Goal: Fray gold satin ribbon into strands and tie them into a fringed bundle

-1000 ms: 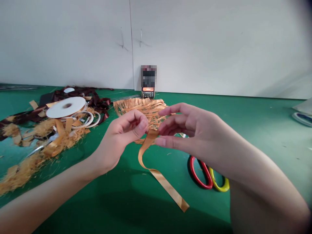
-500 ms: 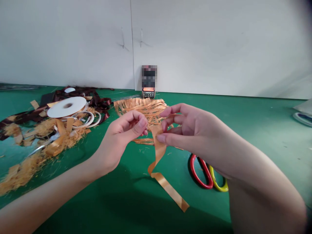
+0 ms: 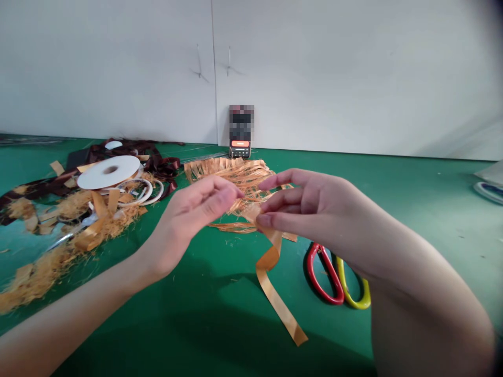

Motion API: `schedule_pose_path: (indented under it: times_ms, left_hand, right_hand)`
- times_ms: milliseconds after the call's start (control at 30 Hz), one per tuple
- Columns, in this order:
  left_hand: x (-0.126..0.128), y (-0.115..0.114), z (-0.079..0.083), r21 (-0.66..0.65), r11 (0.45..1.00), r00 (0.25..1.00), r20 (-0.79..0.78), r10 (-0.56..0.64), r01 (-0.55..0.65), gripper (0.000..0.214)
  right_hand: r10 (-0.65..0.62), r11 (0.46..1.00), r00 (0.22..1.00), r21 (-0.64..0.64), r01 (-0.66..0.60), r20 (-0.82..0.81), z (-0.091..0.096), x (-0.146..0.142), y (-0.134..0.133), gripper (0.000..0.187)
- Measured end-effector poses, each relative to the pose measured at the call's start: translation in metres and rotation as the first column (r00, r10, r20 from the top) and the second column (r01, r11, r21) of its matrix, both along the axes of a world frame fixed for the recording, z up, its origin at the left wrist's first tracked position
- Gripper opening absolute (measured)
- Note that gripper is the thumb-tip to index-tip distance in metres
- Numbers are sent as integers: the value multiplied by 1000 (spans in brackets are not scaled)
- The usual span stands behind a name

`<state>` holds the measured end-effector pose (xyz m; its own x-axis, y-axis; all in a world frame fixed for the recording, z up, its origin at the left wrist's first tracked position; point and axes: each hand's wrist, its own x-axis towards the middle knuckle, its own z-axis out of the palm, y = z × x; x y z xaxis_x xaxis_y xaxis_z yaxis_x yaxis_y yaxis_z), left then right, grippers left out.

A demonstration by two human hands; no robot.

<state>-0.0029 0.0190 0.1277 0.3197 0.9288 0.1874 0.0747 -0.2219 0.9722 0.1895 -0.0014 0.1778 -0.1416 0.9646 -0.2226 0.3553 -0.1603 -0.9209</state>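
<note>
My right hand (image 3: 310, 201) pinches a golden-tan satin ribbon (image 3: 281, 306) near its upper end, between thumb and fingers. From there the ribbon twists once and hangs down to the green table, its cut end lying toward me. My left hand (image 3: 192, 220) is just left of the ribbon's top, thumb pressed against the fingers; whatever they grip, if anything, is too small to see. Behind both hands lies a bunch of frayed tan ribbon strips (image 3: 223, 170). Below my right wrist rest scissors with one red handle (image 3: 320, 280) and one yellow handle (image 3: 363, 301), their blades hidden.
On the left, a white spool (image 3: 92, 175) lies among dark brown ribbon (image 3: 168, 166), white rings (image 3: 159, 192) and frayed tan scraps (image 3: 43, 272). A phone (image 3: 240, 131) leans against the white wall panel (image 3: 334, 78). At the right edge is a roll (image 3: 489, 191).
The ribbon's top has tilted and its hanging part has swung right. My left hand's fingers have straightened and reached slightly toward my right hand, which still pinches the ribbon.
</note>
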Motion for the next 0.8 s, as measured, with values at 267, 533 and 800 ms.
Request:
schedule_pose_path:
  times_ms: [267, 533, 800]
  left_hand:
    - [10, 0, 6, -15, 1000, 987, -163, -11, 8, 13]
    - [13, 4, 3, 208, 965, 942, -257, 214, -162, 16]
    - [8, 7, 4, 311, 914, 900, -264, 347, -262, 13]
  right_hand:
    - [15, 998, 998, 64, -19, 53, -3, -2, 3, 28]
    - [28, 997, 992, 74, -38, 126, -3, -5, 1, 26]
    - [-8, 997, 993, 72, 0, 121, -1, -4, 0, 25]
